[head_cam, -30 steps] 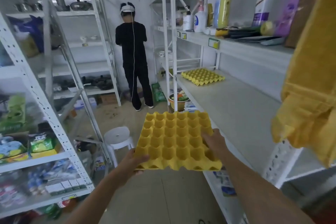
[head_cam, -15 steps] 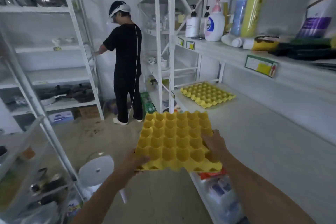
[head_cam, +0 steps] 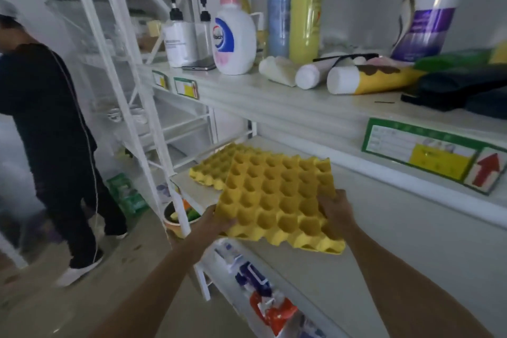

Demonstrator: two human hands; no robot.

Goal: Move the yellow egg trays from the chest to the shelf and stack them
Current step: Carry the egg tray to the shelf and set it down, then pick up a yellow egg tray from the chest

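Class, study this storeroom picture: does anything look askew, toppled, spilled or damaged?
Nothing is spilled or damaged. On the upper shelf, several tubes lie on their sides beside upright bottles. The held egg tray sits skewed to the tray on the shelf.

The held egg tray (head_cam: 277, 200) covers much of the shelf tray (head_cam: 211, 170); label (head_cam: 428, 158) print seems blurred
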